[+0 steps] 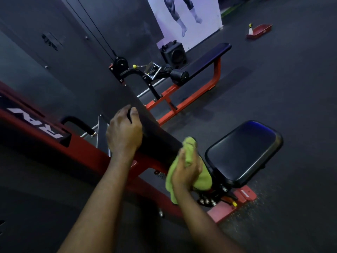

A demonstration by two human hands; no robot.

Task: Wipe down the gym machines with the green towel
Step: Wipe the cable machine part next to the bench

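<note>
Green towel (205, 178) is lower centre of frame, bunched up and pressed against the low end of the back pad (156, 137), right at the joint with the seat pad (244, 152). Right hand (186, 172) has it wadded, fingers curled round the cloth and the palm side pushing it into the vinyl. I read that as a wipe stroke on the pad's lower section. A wad gives more pressure than a flat sheet, and it gets into the seam.

Left hand (124, 132), centre-left of frame, is hooked over the pad's upper edge, with fingers wrapped over the top and the thumb on the near side. My guess is it's bracing, either steadying the pad or taking body weight on the lean-in. It isn't touching the towel.

The red frame (82, 148) runs from left of frame down under both arms. I can't tell from here whether it has been wiped.

Upper centre: a second bench (206, 59) with a cable pulley (119, 63) beside it, well apart from this station. I judge that machine is next. A speaker (174, 53) sits behind it, and a red tray (259, 30) is on the floor at upper right.
</note>
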